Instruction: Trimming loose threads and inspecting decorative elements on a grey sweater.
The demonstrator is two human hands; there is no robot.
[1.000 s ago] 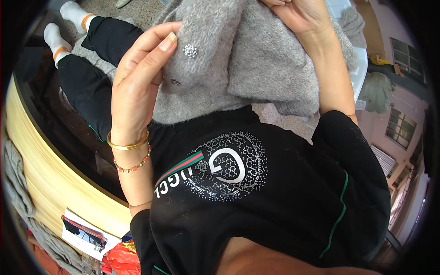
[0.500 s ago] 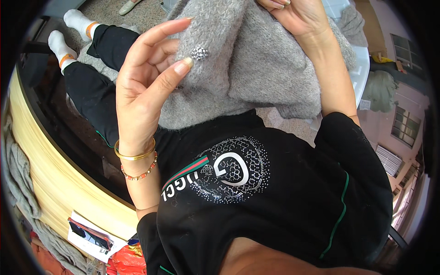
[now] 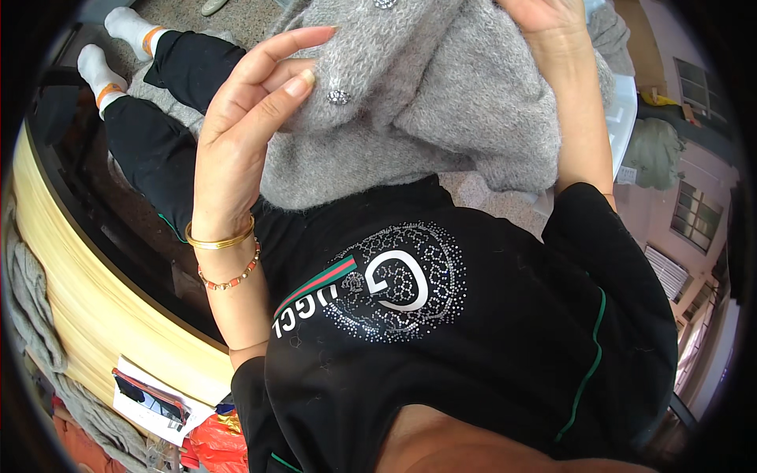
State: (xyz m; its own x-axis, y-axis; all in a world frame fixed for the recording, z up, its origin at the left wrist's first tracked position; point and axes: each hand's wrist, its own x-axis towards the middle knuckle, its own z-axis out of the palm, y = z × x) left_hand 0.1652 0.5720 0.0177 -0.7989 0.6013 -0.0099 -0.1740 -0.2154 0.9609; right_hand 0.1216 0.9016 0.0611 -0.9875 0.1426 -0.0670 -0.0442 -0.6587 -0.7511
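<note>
A fuzzy grey knit cardigan (image 3: pixel 481 102) is bunched over my lap and held up at the top of the view. Along its front band sit round sparkly buttons, one lower button (image 3: pixel 339 97) and another at the upper edge. My left hand (image 3: pixel 252 118) is closed on the band's left edge. Its thumb lies just left of the lower button, its index finger reaches across the knit above, and the other fingers are partly behind the fabric. My right hand (image 3: pixel 548 20) is at the cardigan's upper right, its fingers cut off by the picture's edge.
A pale wooden tabletop (image 3: pixel 102 292) curves along the left, bearing a phone (image 3: pixel 154 398) on white paper and a red plastic bag (image 3: pixel 217 441). Grey knitwear (image 3: pixel 35 307) lies beyond it. At right, a translucent bin (image 3: pixel 623 118) stands by more grey knit (image 3: pixel 654 154).
My left thumb has come off the lower button, slightly left and up. A second button has come into view above. My right hand has shifted right and up, its fingers leaving the picture.
</note>
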